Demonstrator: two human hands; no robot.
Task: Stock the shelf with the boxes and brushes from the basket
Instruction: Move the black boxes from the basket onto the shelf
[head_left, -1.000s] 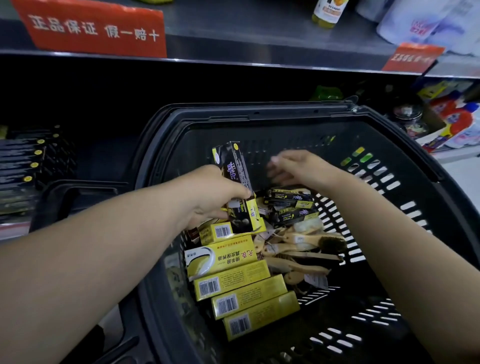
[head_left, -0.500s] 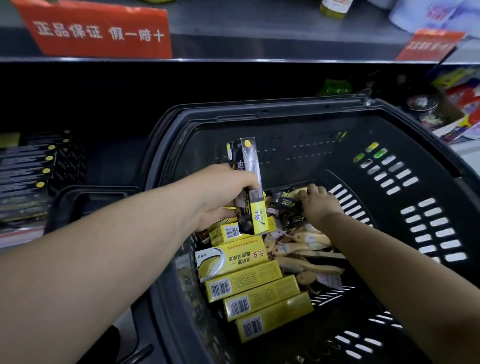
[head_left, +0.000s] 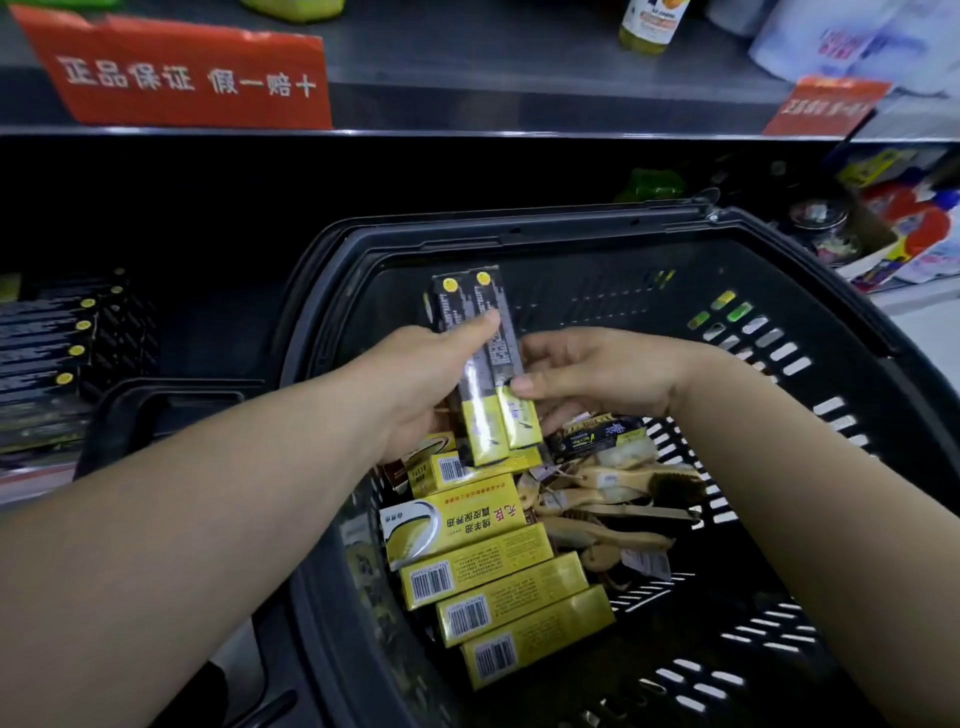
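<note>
Over the black basket (head_left: 810, 291), my left hand (head_left: 415, 384) grips two slim black-and-yellow boxes (head_left: 480, 364) side by side, upright. My right hand (head_left: 597, 379) pinches the right-hand box of the pair with thumb and fingers. Below them in the basket lie several yellow boxes (head_left: 483, 566) with barcodes, one more black box (head_left: 597, 434) and several wooden brushes (head_left: 613, 499) with tags. On the dark lower shelf at the left lies a stack of matching black boxes (head_left: 57, 353).
A red sign (head_left: 182, 78) hangs on the upper shelf edge, with a bottle (head_left: 649, 23) and white packs above it. Colourful goods (head_left: 904, 218) fill the shelf at the right. The basket's handle (head_left: 156, 405) lies folded at the left.
My right hand picked a second black box from the basket and brought it up beside the first one in my left hand. Both hands rose a little.
</note>
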